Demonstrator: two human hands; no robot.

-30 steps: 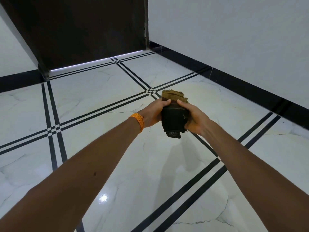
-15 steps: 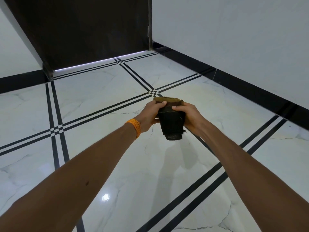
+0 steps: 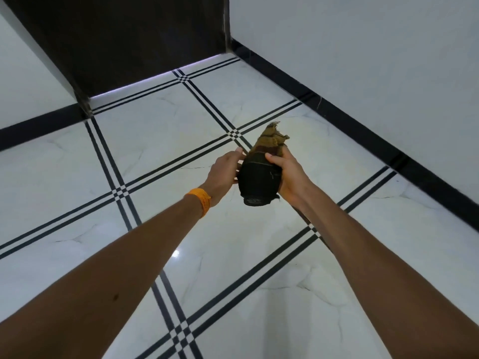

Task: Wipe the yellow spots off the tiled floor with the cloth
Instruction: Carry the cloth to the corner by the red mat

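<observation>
Since half a second ago the cloth [image 3: 259, 177] has tipped over. Its frayed brownish end, which was tucked flat under both thumbs, now sticks up and to the right. The left hand [image 3: 223, 172] has come off the top of the bundle and sits at its left side.

Head view: both bare arms reach forward over the floor [image 3: 155, 156], and the cloth is held up between the hands, clear of the tiles. It is a rolled bundle, dark over its lower, nearer part, with ragged ochre fabric at the far end. The right hand [image 3: 290, 177] grips it from the right, with the thumb laid across the front and the fingers wrapped round behind near the frayed end. The left hand touches the bundle's left edge with one finger stretched along it. Its other fingers are hidden behind the cloth, so I cannot tell whether it holds on or only rests there. An orange band [image 3: 201, 203] circles the left wrist.

Glossy white marble tiles with paired black lines cover the floor, and a small glare spot [image 3: 176, 253] shows between the forearms. A white wall [image 3: 363, 60] with black skirting [image 3: 337, 112] runs along the right, and a dark panel [image 3: 129, 42] stands at the back.
</observation>
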